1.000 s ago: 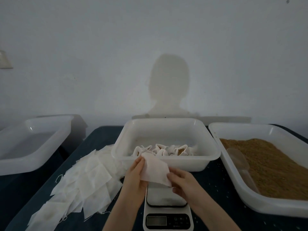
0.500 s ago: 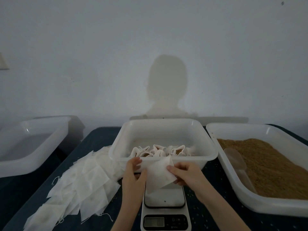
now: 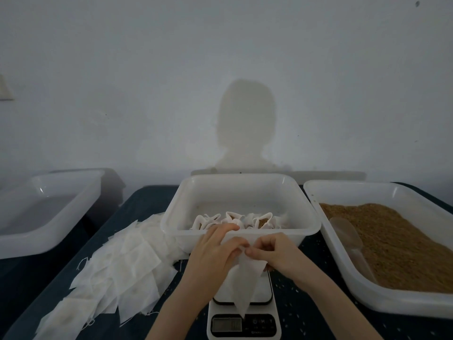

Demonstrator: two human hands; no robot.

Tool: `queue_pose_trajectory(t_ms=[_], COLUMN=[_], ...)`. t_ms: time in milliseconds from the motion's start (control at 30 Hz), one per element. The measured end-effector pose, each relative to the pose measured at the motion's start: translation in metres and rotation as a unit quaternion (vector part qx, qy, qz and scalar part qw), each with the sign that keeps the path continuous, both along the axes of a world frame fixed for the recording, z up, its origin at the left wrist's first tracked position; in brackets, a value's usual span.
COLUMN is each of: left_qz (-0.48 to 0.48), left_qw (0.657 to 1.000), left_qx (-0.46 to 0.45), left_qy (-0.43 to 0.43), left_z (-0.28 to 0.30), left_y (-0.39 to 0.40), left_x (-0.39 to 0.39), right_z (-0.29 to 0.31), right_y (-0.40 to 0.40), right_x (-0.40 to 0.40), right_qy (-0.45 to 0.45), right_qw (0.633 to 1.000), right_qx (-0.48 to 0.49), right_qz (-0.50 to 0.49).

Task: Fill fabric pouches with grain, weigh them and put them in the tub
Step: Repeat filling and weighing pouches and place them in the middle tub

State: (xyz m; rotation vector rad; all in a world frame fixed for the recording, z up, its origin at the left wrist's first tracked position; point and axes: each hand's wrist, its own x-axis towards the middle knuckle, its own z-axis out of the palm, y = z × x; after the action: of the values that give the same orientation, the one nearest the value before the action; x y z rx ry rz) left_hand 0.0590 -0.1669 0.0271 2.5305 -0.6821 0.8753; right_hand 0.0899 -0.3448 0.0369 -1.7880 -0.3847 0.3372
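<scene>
Both hands pinch one white pouch [image 3: 244, 280] by its top, left hand [image 3: 215, 251] and right hand [image 3: 272, 253] touching, above the scale [image 3: 244, 322]. Three tubs stand around; the middle tub [image 3: 241, 233] holds maybe five filled pouches [image 3: 235, 220].

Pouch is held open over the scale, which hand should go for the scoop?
Probably right hand: the scoop lies in the grain tub on its side; left hand can hold the pouch.

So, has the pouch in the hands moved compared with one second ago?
Yes. The pouch now hangs lower, its tip over the scale display, no longer level with the tub rim.
</scene>
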Motion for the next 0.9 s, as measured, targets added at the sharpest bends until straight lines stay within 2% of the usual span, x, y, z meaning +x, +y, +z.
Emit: queue_pose_trajectory(t_ms=[267,333,400,500,567,600,700,800,900], left_qz=[-0.058,-0.066,-0.068,-0.071,-0.081,-0.079,-0.065,-0.057,-0.061], left_qw=[0.995,0.995,0.996,0.990,0.981,0.981,0.985,0.988,0.990], left_qx=[0.016,-0.003,-0.040,-0.085,-0.086,-0.075,-0.061,-0.065,-0.067], left_qy=[-0.082,-0.079,-0.035,0.092,0.154,0.159,0.146,0.125,0.112], left_z=[0.009,0.011,0.012,0.012,0.010,0.010,0.010,0.011,0.009], left_y=[0.005,0.004,0.003,0.003,0.004,0.003,0.001,-0.004,-0.008], left_x=[0.009,0.008,0.005,0.005,0.005,0.005,0.003,-0.001,0.000], right_z=[-0.003,-0.005,-0.005,-0.002,0.001,0.003,0.007,0.014,0.016], right_y=[-0.002,-0.004,-0.007,-0.012,-0.014,-0.015,-0.020,-0.025,-0.026], right_x=[-0.002,-0.001,0.000,0.000,0.000,0.001,0.002,-0.001,-0.004], right_qy=[0.027,0.026,-0.005,-0.163,-0.283,-0.312,-0.324,-0.296,-0.295], right_qw=[0.999,0.999,1.000,0.984,0.940,0.923,0.913,0.916,0.901], right_qx=[0.046,0.035,0.017,-0.068,-0.184,-0.218,-0.238,-0.249,-0.298], right_qz=[-0.011,-0.016,-0.016,0.018,0.043,0.050,0.076,0.107,0.108])
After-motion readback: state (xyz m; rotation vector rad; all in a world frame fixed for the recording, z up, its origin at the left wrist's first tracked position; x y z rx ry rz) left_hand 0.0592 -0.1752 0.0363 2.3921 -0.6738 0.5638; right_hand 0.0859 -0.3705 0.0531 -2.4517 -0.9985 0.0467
